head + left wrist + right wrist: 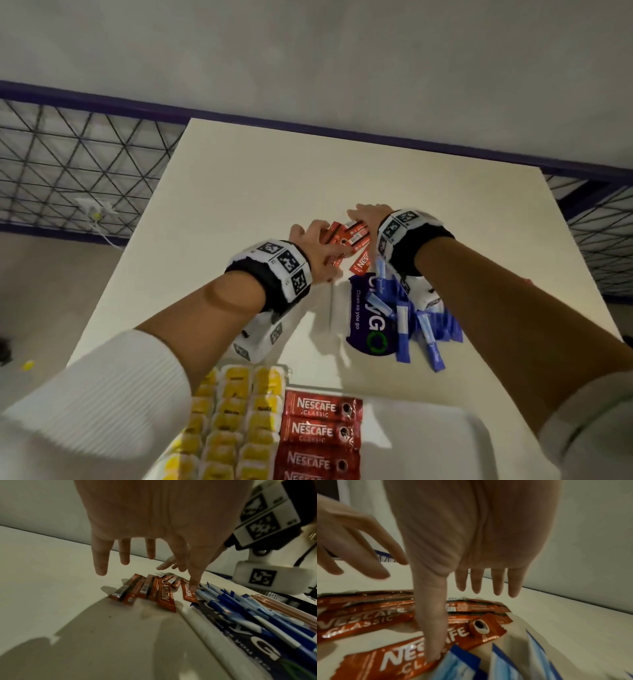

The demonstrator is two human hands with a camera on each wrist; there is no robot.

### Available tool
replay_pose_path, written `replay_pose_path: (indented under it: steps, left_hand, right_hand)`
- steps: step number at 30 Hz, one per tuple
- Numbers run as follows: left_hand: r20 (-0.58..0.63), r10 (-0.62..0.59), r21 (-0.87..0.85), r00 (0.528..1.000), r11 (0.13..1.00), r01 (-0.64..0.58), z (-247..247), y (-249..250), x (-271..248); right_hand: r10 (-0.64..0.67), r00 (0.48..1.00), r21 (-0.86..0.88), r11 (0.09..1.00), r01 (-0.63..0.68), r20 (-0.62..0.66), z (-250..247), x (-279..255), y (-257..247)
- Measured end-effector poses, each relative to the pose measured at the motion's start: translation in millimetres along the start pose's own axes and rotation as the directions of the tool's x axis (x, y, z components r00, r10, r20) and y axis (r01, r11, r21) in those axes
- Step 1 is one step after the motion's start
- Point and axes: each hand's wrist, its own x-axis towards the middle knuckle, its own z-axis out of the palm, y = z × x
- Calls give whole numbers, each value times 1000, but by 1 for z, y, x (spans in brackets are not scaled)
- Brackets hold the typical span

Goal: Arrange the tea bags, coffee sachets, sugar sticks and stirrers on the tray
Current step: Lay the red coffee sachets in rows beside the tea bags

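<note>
Loose red Nescafe sachets (349, 234) (149, 591) (368, 615) lie in a heap at the far middle of the table. My left hand (315, 236) (187, 574) hovers over them with fingers straight and spread, its thumb tip touching one sachet. My right hand (368, 214) (440, 615) is beside it, fingers straight, its thumb pressing a sachet (393, 660) next to the blue sugar sticks (424, 322) (240, 608). Near me, the white tray (428, 431) holds rows of yellow tea bags (236, 411) and a column of sachets (318, 428).
The sugar sticks lie partly on a purple wipes pack (363, 318). A long white stick (330, 301) (205, 635) lies left of the pack. Thin copper-coloured sticks (283, 608) lie beyond the sugar. The table's far edge runs close behind the hands.
</note>
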Motion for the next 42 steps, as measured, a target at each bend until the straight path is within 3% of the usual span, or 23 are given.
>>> replay_pose_path:
  steps: [3,7,14,21,23,26,29,36,40,42]
  left_hand:
    - [38,-22,46,999,999,20,9,1,12]
    - [41,-43,88,998,995,39,11,-8,5]
    - [-2,-86,52,996,995,86,11,-36,-9]
    - [-175,-149,-115,973,985,130,15,-44,-3]
    - [-171,-210,-172,963,968,181,16,-47,1]
    - [-74,-296,-126,952,950,286,15,-46,7]
    - [-23,-320,-161,947,936,313,18,-41,10]
    - [58,-280,8,958,960,280,29,-33,-1]
    - [25,-378,-147,926,914,377,26,-29,-21]
    - [-32,-384,-254,923,896,364,20,-25,-35]
  right_hand:
    - [21,999,-73,997,-23,-30,-4,-14,-7]
    - [-64,992,-130,990,50,-106,-6,-30,-9]
    - [-146,988,-11,989,145,-49,-16,-35,-33]
    - [-192,978,-101,978,184,-83,-12,-42,-44]
    - [-202,974,-97,977,192,-102,-19,-50,-45]
    - [-217,951,36,972,230,-222,-33,-66,-44]
    - [-196,933,149,957,250,-302,-43,-80,-43]
    - [-84,931,330,921,208,-355,-45,-110,-42]
    - [-24,923,501,835,229,-383,-46,-134,-43]
    - [-5,919,550,800,240,-394,-46,-147,-44]
